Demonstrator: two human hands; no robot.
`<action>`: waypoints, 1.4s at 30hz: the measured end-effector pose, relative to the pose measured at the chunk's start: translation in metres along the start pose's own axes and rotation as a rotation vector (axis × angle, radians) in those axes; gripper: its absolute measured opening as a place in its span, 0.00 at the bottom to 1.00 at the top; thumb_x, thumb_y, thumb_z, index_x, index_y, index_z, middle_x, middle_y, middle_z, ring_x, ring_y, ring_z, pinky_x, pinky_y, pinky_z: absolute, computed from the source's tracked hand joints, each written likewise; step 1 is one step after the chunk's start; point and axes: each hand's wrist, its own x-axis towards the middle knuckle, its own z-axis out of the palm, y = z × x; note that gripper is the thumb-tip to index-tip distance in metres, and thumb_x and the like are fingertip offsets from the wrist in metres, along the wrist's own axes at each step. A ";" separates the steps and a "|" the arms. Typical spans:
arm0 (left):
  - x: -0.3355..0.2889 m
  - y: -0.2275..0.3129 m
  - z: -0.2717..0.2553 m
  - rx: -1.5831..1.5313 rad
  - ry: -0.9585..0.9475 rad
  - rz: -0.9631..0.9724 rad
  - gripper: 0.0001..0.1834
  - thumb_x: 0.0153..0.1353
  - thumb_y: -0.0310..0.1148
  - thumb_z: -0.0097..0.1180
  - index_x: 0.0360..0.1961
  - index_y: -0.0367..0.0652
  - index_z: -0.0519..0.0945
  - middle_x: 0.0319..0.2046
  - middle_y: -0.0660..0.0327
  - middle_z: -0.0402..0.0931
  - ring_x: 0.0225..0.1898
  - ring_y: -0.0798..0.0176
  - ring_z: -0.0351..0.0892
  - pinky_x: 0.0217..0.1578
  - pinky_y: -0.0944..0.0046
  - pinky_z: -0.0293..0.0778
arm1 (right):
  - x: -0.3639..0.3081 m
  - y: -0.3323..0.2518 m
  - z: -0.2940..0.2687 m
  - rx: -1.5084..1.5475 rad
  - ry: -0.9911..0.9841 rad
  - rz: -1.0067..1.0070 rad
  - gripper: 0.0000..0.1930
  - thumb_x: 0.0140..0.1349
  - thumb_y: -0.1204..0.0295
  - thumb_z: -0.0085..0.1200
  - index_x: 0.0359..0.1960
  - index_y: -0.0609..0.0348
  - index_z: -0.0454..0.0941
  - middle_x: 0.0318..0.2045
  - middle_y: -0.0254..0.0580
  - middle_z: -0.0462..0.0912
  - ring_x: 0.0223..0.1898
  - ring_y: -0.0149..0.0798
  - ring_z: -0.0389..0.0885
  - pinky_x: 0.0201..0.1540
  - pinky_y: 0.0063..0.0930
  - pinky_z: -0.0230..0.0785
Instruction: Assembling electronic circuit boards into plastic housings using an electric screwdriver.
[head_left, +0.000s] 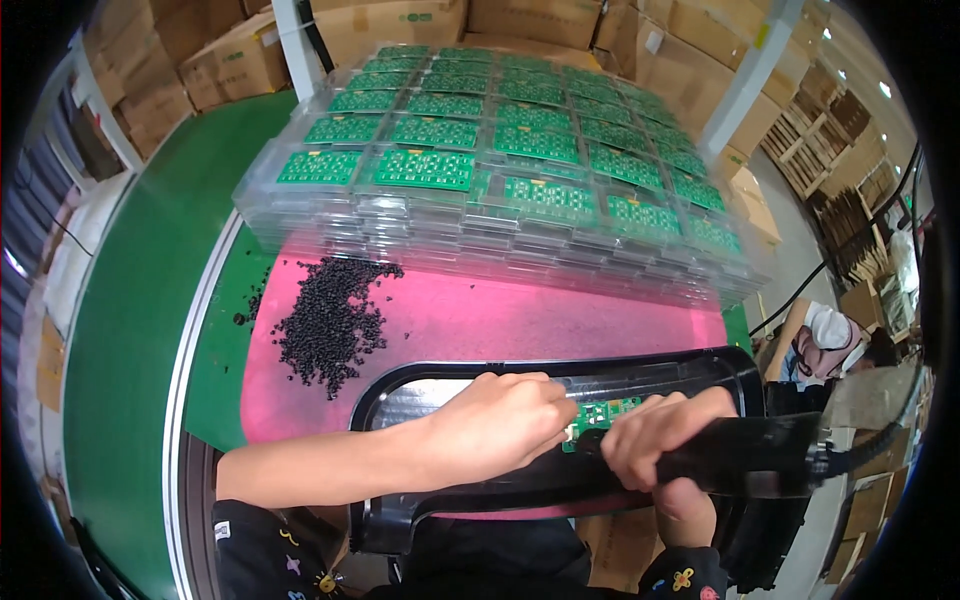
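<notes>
A black plastic housing (pixel 455 500), long with rounded ends, lies in front of me at the near edge of the pink mat. A small green circuit board (pixel 600 411) sits inside it, partly covered by my hands. My right hand (pixel 655 440) is wrapped round a black electric screwdriver (pixel 745 455), whose tip points left at the board's near edge. From the left, my left hand (pixel 510 415) reaches over the housing with curled fingers at the board's left end. Whatever those fingers pinch, if anything, is hidden.
A pile of small black parts (pixel 330 320) lies on the pink mat (pixel 500 320). Behind it stand stacked clear plastic trays (pixel 480 225) holding rows of green circuit boards. A green surface (pixel 130 330) runs along the left. Another person (pixel 825 340) is at the right, among cardboard boxes.
</notes>
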 end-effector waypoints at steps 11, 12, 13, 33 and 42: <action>0.008 -0.007 0.000 -0.136 0.031 0.254 0.11 0.58 0.29 0.64 0.39 0.36 0.78 0.35 0.57 0.78 0.38 0.52 0.80 0.34 0.57 0.79 | -0.007 -0.012 -0.004 0.052 0.167 -0.389 0.19 0.65 0.64 0.60 0.45 0.56 0.62 0.16 0.37 0.75 0.12 0.33 0.73 0.18 0.33 0.70; 0.007 -0.008 0.000 -0.163 0.015 0.266 0.15 0.56 0.30 0.66 0.42 0.36 0.78 0.37 0.56 0.78 0.39 0.52 0.80 0.35 0.58 0.79 | -0.006 -0.014 -0.004 0.067 0.139 -0.393 0.19 0.65 0.64 0.60 0.45 0.57 0.62 0.16 0.37 0.75 0.12 0.34 0.73 0.18 0.33 0.70; 0.010 -0.003 -0.001 -0.174 0.005 0.286 0.15 0.56 0.30 0.66 0.42 0.36 0.78 0.37 0.56 0.78 0.39 0.52 0.80 0.35 0.58 0.79 | -0.008 -0.020 -0.005 0.051 0.130 -0.381 0.19 0.64 0.65 0.60 0.45 0.57 0.62 0.17 0.38 0.75 0.13 0.35 0.74 0.20 0.34 0.70; 0.011 0.006 -0.007 -0.039 0.241 0.248 0.30 0.47 0.21 0.67 0.43 0.42 0.59 0.46 0.51 0.66 0.37 0.50 0.66 0.42 0.50 0.63 | -0.027 -0.023 -0.037 -0.276 0.453 -0.040 0.20 0.60 0.64 0.59 0.43 0.54 0.60 0.15 0.32 0.66 0.11 0.29 0.64 0.17 0.24 0.59; 0.013 0.008 -0.013 -0.144 0.151 0.253 0.50 0.35 0.44 0.80 0.54 0.41 0.59 0.54 0.52 0.63 0.56 0.45 0.65 0.55 0.50 0.62 | -0.028 -0.016 -0.041 -0.310 0.464 -0.067 0.20 0.61 0.62 0.59 0.43 0.54 0.60 0.14 0.32 0.66 0.11 0.29 0.63 0.17 0.25 0.59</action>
